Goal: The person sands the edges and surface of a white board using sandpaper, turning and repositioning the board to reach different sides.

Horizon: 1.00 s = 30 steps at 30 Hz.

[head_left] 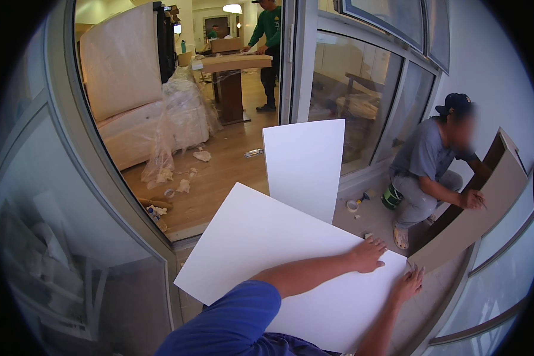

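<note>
head | L hand palm-down on lg white panel in front of wearer, fingers slightly spread, nr far edge | R hand at panel's R edge, fingers bent, pinch can't tell | R corner nr co-worker's brown board; floor w/ tape roll beyond

"What was lost at twelve o'clock?"
"The top edge cropped the person in green."
"Toward three?"
"The crouching person was blurred at the head."
"And six?"
"The blue sleeve covered part of the white board."
"Toward five?"
"That board hid the foot of the upright panel."
</note>
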### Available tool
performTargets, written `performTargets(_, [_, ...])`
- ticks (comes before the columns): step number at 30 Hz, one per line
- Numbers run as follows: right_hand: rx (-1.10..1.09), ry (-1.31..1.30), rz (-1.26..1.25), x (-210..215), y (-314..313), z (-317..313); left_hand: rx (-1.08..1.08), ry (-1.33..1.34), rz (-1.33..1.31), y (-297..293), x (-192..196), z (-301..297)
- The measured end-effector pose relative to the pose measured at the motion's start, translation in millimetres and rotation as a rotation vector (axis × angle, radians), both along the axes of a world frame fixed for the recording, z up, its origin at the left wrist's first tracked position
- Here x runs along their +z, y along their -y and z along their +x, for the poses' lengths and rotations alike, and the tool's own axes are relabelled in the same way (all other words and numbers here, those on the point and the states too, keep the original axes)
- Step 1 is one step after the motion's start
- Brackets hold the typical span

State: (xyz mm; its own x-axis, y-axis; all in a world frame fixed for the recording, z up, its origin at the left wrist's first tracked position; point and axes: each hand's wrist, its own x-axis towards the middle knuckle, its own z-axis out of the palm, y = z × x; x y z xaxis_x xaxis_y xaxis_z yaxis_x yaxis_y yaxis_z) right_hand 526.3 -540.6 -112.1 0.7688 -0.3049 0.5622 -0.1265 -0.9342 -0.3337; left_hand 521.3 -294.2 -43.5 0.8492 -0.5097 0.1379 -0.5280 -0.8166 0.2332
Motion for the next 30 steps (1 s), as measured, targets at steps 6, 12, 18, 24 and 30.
performTargets(6, [0.003,-0.002,-0.010,2,-6,0,0.049,0.018,0.003,-75,17,-28])
performTargets(12, [0.092,0.068,-0.013,8,-22,-11,0.191,0.068,0.026,-160,31,-78])
performTargets(18, [0.479,0.202,0.210,42,-100,-13,0.383,0.157,0.091,-229,39,-124])
performTargets(24, [0.901,-0.132,0.984,93,-199,-1,0.634,0.200,0.115,-249,42,-146])
performTargets(30, [1.354,-0.570,1.580,104,-283,-12,0.551,0.218,-0.246,-216,49,-147])
